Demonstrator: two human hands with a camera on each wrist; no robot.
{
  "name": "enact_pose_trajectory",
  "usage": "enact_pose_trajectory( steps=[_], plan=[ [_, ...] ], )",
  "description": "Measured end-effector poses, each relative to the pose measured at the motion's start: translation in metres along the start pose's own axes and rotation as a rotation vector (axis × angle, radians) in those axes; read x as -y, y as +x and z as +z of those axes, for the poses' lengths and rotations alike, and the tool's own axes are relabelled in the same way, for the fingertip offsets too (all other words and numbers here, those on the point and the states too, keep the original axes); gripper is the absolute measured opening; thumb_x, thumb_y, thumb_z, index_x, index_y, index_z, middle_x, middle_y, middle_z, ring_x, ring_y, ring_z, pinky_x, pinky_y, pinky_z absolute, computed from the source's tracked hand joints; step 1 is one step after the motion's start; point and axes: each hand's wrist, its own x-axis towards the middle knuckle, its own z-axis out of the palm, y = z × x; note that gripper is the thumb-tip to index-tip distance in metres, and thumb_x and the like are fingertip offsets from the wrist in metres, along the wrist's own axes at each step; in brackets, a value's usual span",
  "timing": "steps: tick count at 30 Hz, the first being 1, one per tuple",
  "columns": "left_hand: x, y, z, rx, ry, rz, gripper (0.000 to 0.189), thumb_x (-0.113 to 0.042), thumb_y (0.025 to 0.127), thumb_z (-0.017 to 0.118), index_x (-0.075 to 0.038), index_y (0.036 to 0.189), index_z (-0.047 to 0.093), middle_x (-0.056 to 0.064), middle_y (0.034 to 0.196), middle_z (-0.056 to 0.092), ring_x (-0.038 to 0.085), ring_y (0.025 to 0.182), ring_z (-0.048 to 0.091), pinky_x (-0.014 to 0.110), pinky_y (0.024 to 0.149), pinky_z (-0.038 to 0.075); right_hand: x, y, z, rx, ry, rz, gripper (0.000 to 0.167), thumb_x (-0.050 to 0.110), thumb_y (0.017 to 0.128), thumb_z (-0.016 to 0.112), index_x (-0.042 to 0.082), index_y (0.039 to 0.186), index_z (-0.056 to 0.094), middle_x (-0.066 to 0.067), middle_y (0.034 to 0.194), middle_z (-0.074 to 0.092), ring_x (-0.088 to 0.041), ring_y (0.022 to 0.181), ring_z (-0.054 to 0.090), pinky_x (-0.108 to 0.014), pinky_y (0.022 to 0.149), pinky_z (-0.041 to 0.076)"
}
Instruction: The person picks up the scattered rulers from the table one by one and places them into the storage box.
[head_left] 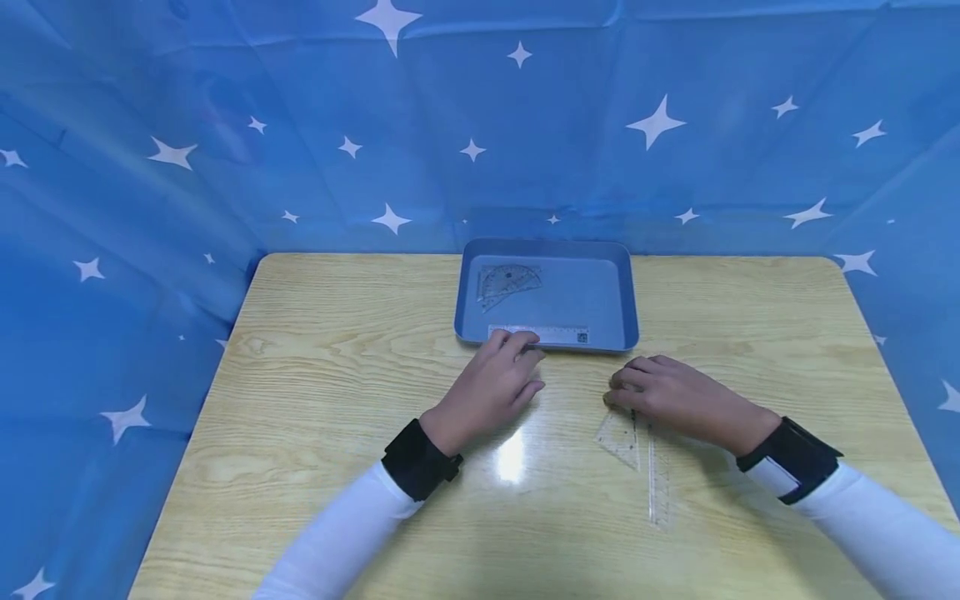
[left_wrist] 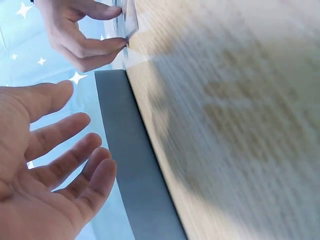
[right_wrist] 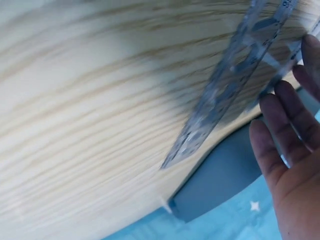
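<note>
Head view. One clear set square (head_left: 621, 437), on the near side of the blue tray (head_left: 592, 292), toward its right; far end under the fingertips of the right hand (head_left: 675, 400), long straight edge running near to far, one corner pointing near. One clear ruler (head_left: 658, 487), just right of it on the wood-grain surface (head_left: 337, 375), long axis near to far. One left hand (head_left: 491, 383), at the tray's near edge, fingers loosely bent, nothing visible in its hold. Tray contents: clear protractor (head_left: 513, 283) at far left, overlapping another clear piece; a second ruler (head_left: 547, 335) along the near wall, long axis left to right, dark square mark at its right end.

Left wrist view. I see here what the head view hides: right thumb and finger pinching a clear edge, little gap between; left palm bare, fingers spaced and half-curled, empty.

Right wrist view. One clear graduated piece slanting beside the right fingers; whether ruler or set square, I cannot tell. Printed digits along its edge, too blurred to read.
</note>
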Motion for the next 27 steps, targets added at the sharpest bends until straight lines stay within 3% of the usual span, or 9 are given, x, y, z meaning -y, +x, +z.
enact_pose_trajectory(
  steps=[4, 9, 15, 27],
  plan=[
    [-0.005, -0.007, 0.003, 0.017, -0.039, -0.015, 0.031, -0.025, 0.098, 0.071, -0.005, 0.121, 0.071, 0.012, 0.133, 0.062, 0.028, 0.114, 0.056, 0.038, 0.102, 0.046, 0.002, 0.0, 0.002, 0.005, 0.023, -0.001, 0.038, 0.013, 0.086, 0.082, 0.019, 0.122, 0.074, 0.0, 0.117, 0.071, -0.021, 0.11, 0.065, -0.041, 0.094, 0.057],
    [-0.008, -0.012, 0.004, 0.045, -0.161, -0.046, 0.028, -0.023, 0.098, 0.071, -0.004, 0.119, 0.071, 0.011, 0.129, 0.062, 0.026, 0.119, 0.055, 0.037, 0.104, 0.048, 0.007, 0.005, 0.006, -0.021, 0.084, 0.0, 0.037, 0.023, 0.087, 0.083, 0.016, 0.122, 0.072, -0.002, 0.113, 0.068, -0.02, 0.105, 0.065, -0.04, 0.088, 0.058],
    [-0.009, -0.017, 0.006, 0.071, -0.253, -0.077, 0.027, -0.019, 0.097, 0.073, -0.002, 0.117, 0.071, 0.01, 0.123, 0.062, 0.025, 0.118, 0.056, 0.036, 0.103, 0.049, 0.013, 0.02, 0.012, -0.055, 0.112, -0.005, 0.029, 0.022, 0.091, 0.08, 0.015, 0.117, 0.07, -0.001, 0.108, 0.065, -0.017, 0.097, 0.061, -0.035, 0.083, 0.057],
    [-0.006, -0.022, 0.011, 0.193, -0.248, -0.19, 0.04, -0.031, 0.095, 0.076, -0.003, 0.123, 0.069, 0.006, 0.117, 0.061, 0.023, 0.108, 0.054, 0.034, 0.097, 0.05, 0.021, 0.043, 0.018, -0.077, 0.13, 0.027, 0.024, 0.026, 0.093, 0.077, 0.012, 0.109, 0.066, -0.001, 0.1, 0.061, -0.015, 0.09, 0.058, -0.034, 0.081, 0.055]
  ],
)
